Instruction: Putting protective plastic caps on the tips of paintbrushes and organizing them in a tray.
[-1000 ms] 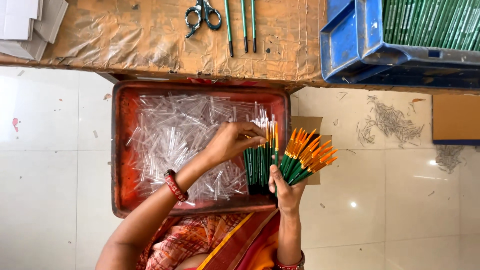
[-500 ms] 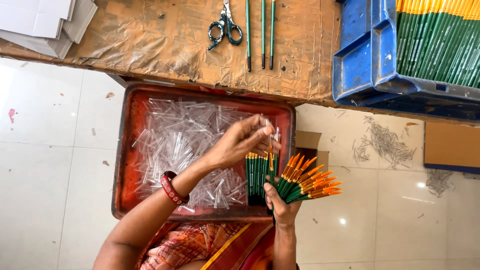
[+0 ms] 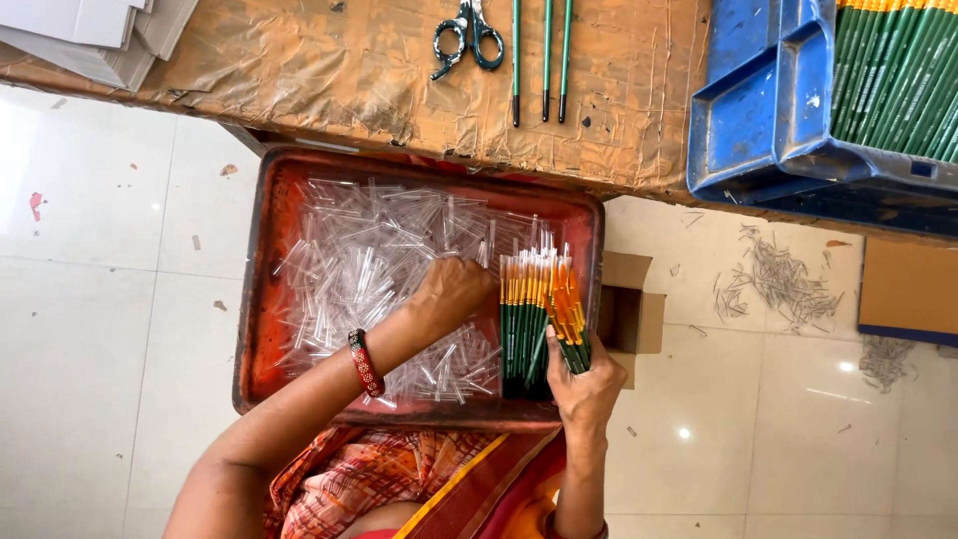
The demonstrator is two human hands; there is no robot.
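Left hand (image 3: 451,291) digs among clear plastic tubes (image 3: 349,269); right hand (image 3: 587,384) grips slim green brushes (image 3: 559,309).

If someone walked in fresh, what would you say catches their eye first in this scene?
Probably the red tray heaped with clear plastic tubes, mid-frame, where the left hand digs in. Beside it, the right hand grips a bundle of green brushes with orange ends. Scissors lie on the brown table above.
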